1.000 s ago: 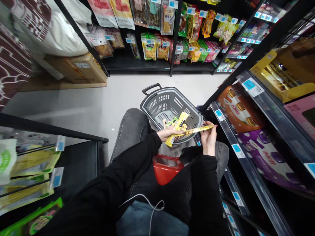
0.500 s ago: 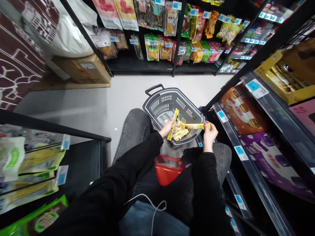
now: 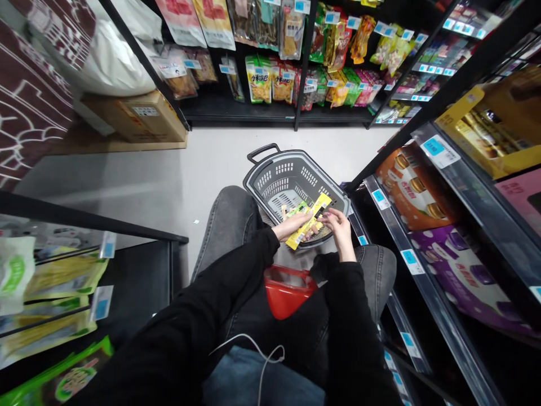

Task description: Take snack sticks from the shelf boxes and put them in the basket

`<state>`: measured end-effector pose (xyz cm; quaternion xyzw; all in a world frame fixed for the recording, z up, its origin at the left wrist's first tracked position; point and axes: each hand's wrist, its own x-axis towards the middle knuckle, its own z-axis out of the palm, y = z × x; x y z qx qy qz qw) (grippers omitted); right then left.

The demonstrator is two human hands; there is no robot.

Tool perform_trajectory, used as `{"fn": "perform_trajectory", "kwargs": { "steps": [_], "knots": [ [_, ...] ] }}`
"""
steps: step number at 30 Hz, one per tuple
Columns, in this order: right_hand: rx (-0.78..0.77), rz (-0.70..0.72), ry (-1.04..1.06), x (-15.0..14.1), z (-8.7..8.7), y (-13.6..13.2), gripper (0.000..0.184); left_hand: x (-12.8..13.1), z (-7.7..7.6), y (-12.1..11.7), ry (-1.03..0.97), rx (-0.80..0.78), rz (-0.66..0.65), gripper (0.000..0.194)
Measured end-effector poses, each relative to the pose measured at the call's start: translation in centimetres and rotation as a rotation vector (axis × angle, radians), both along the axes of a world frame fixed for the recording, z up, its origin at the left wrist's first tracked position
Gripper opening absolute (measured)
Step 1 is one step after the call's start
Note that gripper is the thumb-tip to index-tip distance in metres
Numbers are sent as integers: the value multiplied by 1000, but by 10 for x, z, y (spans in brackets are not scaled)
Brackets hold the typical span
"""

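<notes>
I crouch in a shop aisle over a grey plastic basket (image 3: 270, 172) on the floor. My left hand (image 3: 293, 224) is closed on a bunch of long yellow snack sachets (image 3: 310, 220), held over the basket's near rim. My right hand (image 3: 339, 225) is just right of them, fingers curled, its fingertips touching the sachets. More small yellow and green packets (image 3: 291, 210) lie in the bottom of the basket. Both my sleeves are black.
A red object (image 3: 287, 290) rests between my knees. Black shelves with boxed goods (image 3: 412, 192) stand close on the right, bagged snacks (image 3: 51, 282) on the left, hanging packets (image 3: 270, 79) ahead. A cardboard box (image 3: 135, 115) sits at the far left. A white cable (image 3: 253, 349) crosses my lap.
My right hand held one long sachet out to the right; it has brought it back to the bunch in my left hand, and the hands are now close together.
</notes>
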<state>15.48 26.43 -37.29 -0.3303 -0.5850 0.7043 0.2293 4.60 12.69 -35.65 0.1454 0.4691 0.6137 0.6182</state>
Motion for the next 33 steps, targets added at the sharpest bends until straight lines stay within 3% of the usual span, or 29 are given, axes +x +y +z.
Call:
{"fn": "perform_trajectory", "kwargs": {
  "steps": [6,12,18,25,28,33],
  "knots": [
    [-82,58,99,-5,10,-20,41,4,-3,0,79,24,-142,32],
    [-114,-162,37,-6,13,-18,39,4,-9,0,102,50,-258,41],
    [-42,-293,46,-4,14,-13,38,3,-8,0,30,59,-349,44],
    [-51,-470,174,11,14,17,36,-3,-6,-4,-6,-36,-397,30],
    [-48,-452,251,21,20,28,35,-2,-2,-4,-62,14,-350,27],
    [-140,-330,379,31,31,32,34,-4,5,-3,-198,-25,-318,51]
  ]
}}
